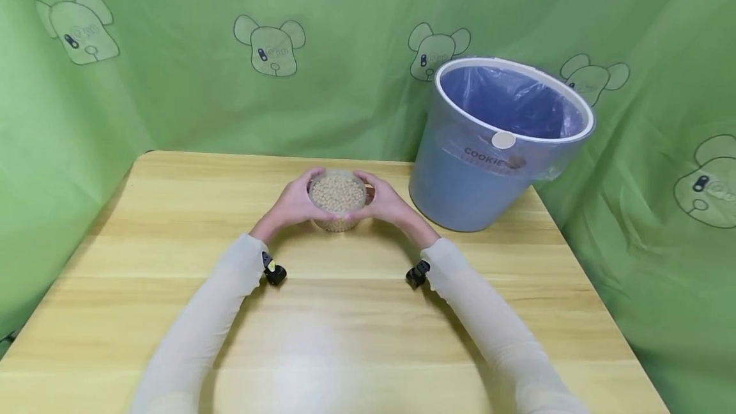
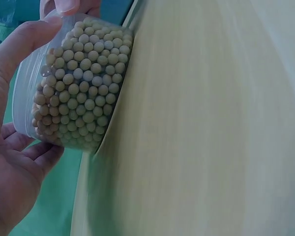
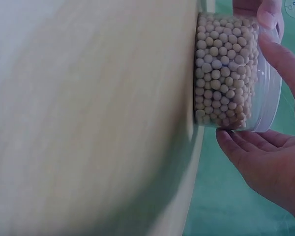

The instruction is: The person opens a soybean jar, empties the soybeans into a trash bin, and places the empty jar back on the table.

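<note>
The tub [image 1: 337, 225] of beads [image 1: 338, 192] sits upright, gripped between the left hand [image 1: 299, 202] and right hand [image 1: 386, 201]; I'd keep their squeeze even and it level. Beneath is the table [image 1: 322, 312]; the bin [image 1: 460, 184] stands beyond the right hand.

Hands [image 2: 14, 174] [image 3: 278, 164] cut off in wrist views, floor of bin [image 1: 460, 190] hidden — curtain lettering [image 1: 277, 52] blurred

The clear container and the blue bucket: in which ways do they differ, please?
The clear container is small, while the blue bucket is far larger. The clear container has see-through walls; the blue bucket's look opaque. The clear container holds beige balls, whereas the blue bucket has a plastic liner. Both are round.
</note>
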`<state>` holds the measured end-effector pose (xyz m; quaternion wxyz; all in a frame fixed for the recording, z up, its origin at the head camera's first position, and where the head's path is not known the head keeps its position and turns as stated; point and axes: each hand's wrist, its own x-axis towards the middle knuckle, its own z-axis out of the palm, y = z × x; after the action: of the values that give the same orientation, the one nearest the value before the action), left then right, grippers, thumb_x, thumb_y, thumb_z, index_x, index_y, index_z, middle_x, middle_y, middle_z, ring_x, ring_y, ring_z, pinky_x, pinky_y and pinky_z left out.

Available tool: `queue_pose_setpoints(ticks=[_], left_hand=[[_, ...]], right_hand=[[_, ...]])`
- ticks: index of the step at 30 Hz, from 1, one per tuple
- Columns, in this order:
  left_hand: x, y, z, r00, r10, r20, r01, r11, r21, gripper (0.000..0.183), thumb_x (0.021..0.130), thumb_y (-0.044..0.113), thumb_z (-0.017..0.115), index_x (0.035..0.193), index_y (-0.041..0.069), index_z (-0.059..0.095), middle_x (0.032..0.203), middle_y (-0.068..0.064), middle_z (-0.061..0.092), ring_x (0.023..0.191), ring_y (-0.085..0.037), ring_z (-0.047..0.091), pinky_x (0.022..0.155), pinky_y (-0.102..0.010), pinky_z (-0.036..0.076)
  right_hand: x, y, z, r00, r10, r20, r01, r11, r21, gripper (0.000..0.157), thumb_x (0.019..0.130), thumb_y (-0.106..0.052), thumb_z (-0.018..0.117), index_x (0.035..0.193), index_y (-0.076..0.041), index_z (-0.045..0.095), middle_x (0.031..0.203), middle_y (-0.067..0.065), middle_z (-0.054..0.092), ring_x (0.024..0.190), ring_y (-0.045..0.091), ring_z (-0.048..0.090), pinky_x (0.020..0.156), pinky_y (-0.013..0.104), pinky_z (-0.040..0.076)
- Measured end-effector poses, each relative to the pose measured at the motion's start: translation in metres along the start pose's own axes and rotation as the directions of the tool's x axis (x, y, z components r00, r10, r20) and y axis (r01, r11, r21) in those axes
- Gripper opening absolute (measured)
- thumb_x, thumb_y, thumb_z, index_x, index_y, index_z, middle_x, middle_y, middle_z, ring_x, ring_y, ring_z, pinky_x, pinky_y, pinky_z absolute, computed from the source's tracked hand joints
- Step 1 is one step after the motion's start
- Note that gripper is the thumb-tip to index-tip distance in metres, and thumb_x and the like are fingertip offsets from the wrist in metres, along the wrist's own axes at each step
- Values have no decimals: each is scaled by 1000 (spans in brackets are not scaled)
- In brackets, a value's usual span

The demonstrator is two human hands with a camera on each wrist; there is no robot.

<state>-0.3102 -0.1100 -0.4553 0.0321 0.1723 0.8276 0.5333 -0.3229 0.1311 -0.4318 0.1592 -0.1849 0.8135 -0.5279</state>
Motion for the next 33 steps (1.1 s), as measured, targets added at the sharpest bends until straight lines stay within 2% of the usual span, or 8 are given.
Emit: queue_pose_setpoints(ticks=[6,10,15,21,24,29,33], left_hand=[[4,7,1,999,27,-35,-27,1000,-3,121,59,23,100,158,10,32,158,-15,43,141,-34,47,120,-51,40],[10,22,-2,996,41,-76,-43,999,-17,121,58,24,100,159,13,33,158,-14,44,140,-35,48,118,-54,41],[17,45,-6,989,102,-106,-106,994,-30,119,59,25,100,159,17,35,155,-14,47,136,-35,52,115,-54,45],[14,76,-10,970,188,-155,-195,980,-36,116,61,26,99,158,16,36,154,-11,49,135,-31,53,115,-51,46],[13,87,-9,959,221,-179,-232,972,-42,115,63,28,98,159,19,35,154,-10,48,134,-28,53,114,-47,48],[9,98,-7,938,258,-232,-281,957,-74,111,65,25,97,158,20,36,154,-9,49,130,-26,54,112,-47,48],[9,101,-6,930,272,-248,-301,949,-89,110,65,22,96,158,19,38,152,-7,51,130,-25,54,112,-46,47]], right_hand=[[-4,-8,-11,998,-52,-21,51,998,-36,106,72,-1,90,159,-5,29,165,13,35,144,37,46,119,45,42],[-6,-18,-21,994,-104,-42,103,995,-14,106,72,-4,90,160,-10,31,163,11,37,143,34,47,120,44,41],[-13,-33,-34,978,-187,-95,192,980,49,103,73,-3,89,159,-10,33,162,12,39,142,35,48,122,46,39],[-29,-54,-44,948,-260,-185,277,958,71,102,72,-7,91,158,-17,37,158,5,47,138,26,53,123,43,38],[-36,-62,-47,934,-287,-214,313,945,96,102,72,-5,91,158,-20,37,156,5,50,136,25,54,122,44,39],[-40,-72,-49,907,-349,-236,375,924,78,102,72,1,89,158,-17,37,156,8,49,137,28,53,122,43,40],[-41,-76,-51,901,-366,-234,387,921,48,102,72,1,89,158,-15,37,156,8,49,137,27,53,121,43,40]])
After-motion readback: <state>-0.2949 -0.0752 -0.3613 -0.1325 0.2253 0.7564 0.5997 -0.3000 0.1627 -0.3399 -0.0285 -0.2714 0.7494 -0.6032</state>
